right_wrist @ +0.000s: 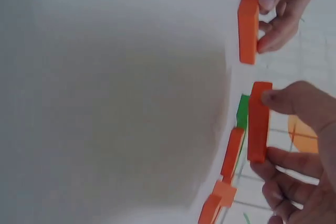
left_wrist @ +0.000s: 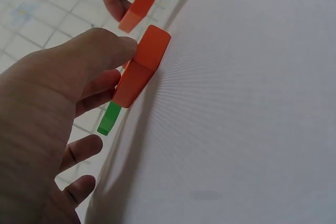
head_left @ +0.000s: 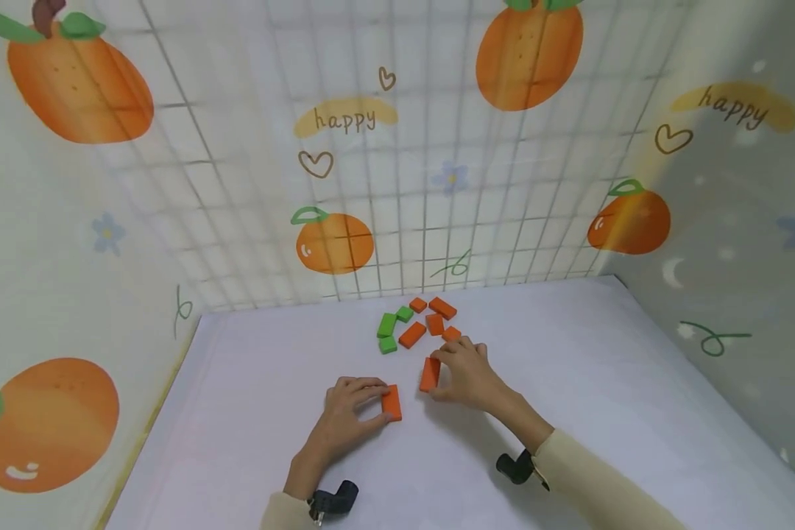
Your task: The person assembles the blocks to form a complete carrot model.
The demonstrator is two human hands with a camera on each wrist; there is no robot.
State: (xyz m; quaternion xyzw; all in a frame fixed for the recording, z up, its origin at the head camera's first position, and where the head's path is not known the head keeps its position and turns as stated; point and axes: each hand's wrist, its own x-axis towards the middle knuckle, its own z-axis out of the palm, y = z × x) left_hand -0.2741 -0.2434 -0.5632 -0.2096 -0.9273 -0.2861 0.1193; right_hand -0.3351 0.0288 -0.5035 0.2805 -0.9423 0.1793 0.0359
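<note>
In the head view my left hand (head_left: 346, 414) has its thumb and fingertips at the two ends of a flat orange block (head_left: 391, 403), which lies on the white table. My right hand (head_left: 470, 374) pinches another orange block (head_left: 430, 375) end to end, a little to the right and farther back. The right wrist view shows that second orange block (right_wrist: 259, 124) between thumb and fingers, tilted up. Seen from the left wrist, the first orange block (left_wrist: 144, 66) stays between the left thumb and forefinger, the other fingers spread loosely.
Beyond the hands several small blocks lie in a loose group, green blocks (head_left: 387, 324) on its left and orange blocks (head_left: 412, 335) on its right. A fruit-patterned cloth over a wire grid (head_left: 430, 221) closes off the back of the white table (head_left: 252, 412).
</note>
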